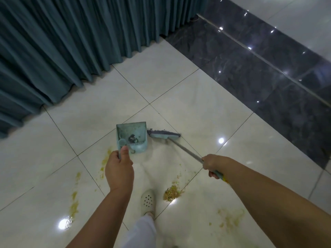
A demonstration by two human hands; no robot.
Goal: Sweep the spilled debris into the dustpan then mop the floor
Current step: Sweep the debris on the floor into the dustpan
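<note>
Both hands are busy on my feed. My left hand is wrapped tight around the dustpan handle, thumb pressed along the top. My right hand is clenched around the broom shaft near its upper end.

I count one dustpan, pale teal, sitting on the floor just ahead of the left hand. Its long axis runs away from me, with the open mouth facing the far side toward the curtain and the comb-toothed back edge nearest my hand. A small dark clump of dirt lies inside it near the teeth.

I count one broom. Its shaft runs diagonally from my right hand up and to the left, and the head lies across the floor just right of the dustpan, its left tip close to the pan's right wall; I cannot tell whether they touch.

Debris is in one dense yellowish pile by my right side, between the shoe and the right forearm, well short of the pan. Thinner yellow smears also mark the tiles: I see about three on the left and one at lower right. One white perforated shoe shows between my arms. A dark marble strip borders the pale tiles on the right.
</note>
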